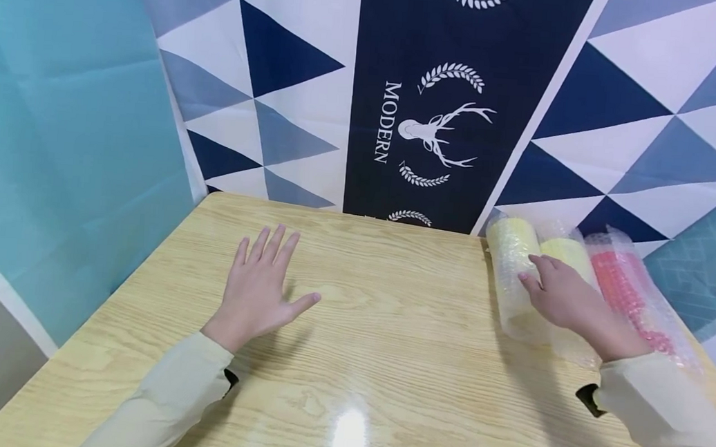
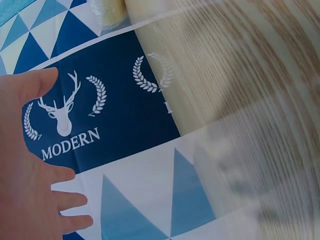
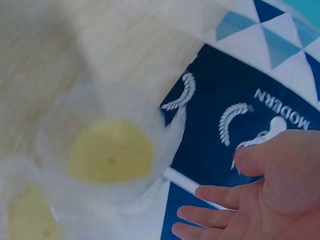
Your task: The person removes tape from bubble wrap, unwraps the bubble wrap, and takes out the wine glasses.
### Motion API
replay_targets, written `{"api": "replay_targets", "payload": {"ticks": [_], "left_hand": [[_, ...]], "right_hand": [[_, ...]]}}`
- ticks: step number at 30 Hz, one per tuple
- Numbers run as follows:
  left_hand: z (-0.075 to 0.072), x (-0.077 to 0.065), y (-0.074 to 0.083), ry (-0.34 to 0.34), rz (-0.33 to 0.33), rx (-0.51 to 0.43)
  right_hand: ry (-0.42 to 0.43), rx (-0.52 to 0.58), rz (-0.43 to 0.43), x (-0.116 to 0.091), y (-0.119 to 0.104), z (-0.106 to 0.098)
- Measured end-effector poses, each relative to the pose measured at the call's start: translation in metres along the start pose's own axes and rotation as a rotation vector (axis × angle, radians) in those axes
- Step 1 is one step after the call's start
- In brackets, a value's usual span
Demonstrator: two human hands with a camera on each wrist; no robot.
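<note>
My left hand [image 1: 257,296] is held over the left half of the wooden table [image 1: 383,308], fingers straight and spread, with nothing in it. At the right, my right hand [image 1: 568,293] hovers at the bubble-wrapped cylinders, thumb and fingers apart and holding nothing. The leftmost yellow cylinder [image 1: 511,262] lies beneath its fingertips in the head view. A second yellow cylinder [image 1: 568,252], partly hidden by that hand, lies alongside. The right wrist view shows a round yellow end [image 3: 112,155] inside loose clear wrap, to one side of the right hand [image 3: 280,190].
Right of the yellow pair lies a pink-red bubble-wrapped cylinder [image 1: 619,276], close to the table's right edge. A patterned cloth with a deer print [image 1: 429,131] hangs behind the table's far edge. Plain teal cloth [image 1: 72,113] covers the left side.
</note>
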State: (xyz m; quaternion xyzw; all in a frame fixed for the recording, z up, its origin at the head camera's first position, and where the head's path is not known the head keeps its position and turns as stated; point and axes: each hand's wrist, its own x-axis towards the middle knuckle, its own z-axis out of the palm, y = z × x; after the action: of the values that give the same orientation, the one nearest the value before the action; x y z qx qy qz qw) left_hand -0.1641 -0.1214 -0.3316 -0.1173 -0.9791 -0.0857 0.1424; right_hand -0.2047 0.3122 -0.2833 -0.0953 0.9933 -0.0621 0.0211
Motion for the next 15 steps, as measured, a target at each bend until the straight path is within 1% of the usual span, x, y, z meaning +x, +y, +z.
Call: {"api": "replay_targets", "payload": {"ticks": [4,7,11,15], "left_hand": [[-0.003,0.001,0.002,0.026,0.008,0.004],[-0.006,0.002,0.003,0.041,0.016,0.012],[-0.007,0.002,0.003,0.052,0.021,0.023],[-0.007,0.001,0.004,0.045,0.020,0.029]], "right_hand": [[-0.048,-0.039,0.043,0.011,0.014,-0.005],[-0.072,-0.041,0.045,0.018,0.021,-0.008],[-0.072,-0.020,0.036,0.024,0.026,-0.009],[-0.071,0.007,0.055,0.025,0.026,-0.006]]}}
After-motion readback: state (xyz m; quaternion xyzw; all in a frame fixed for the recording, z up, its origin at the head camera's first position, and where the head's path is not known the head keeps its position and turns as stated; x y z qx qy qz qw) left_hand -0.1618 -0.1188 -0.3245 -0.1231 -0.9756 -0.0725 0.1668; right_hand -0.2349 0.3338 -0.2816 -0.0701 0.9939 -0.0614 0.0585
